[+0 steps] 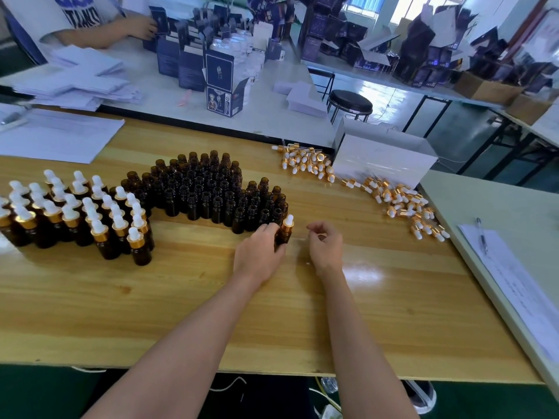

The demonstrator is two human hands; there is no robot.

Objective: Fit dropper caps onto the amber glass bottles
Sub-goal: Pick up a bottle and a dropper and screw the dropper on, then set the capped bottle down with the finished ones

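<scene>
— wooden tabletop (181,297) in a packing room. what's on it, from the left?
— capped bottles (72,219) massed at the far left, uncapped bottles (208,192) crowding the middle.
— and the hands?
— left hand (257,255) grips the body of one amber bottle (284,237) at the near right edge of the uncapped lot, with a dropper cap (288,222) sitting on its neck. right hand (325,246) hovers just beside it, fingers loosely curled, nothing in them.
— which step, then?
— i'd judge this cap is fitted, though i can't tell if it's tight. next: stand the bottle with the capped group, then reach right to the loose caps (402,204) near the white box (384,158) and pinch one by its collar.
</scene>
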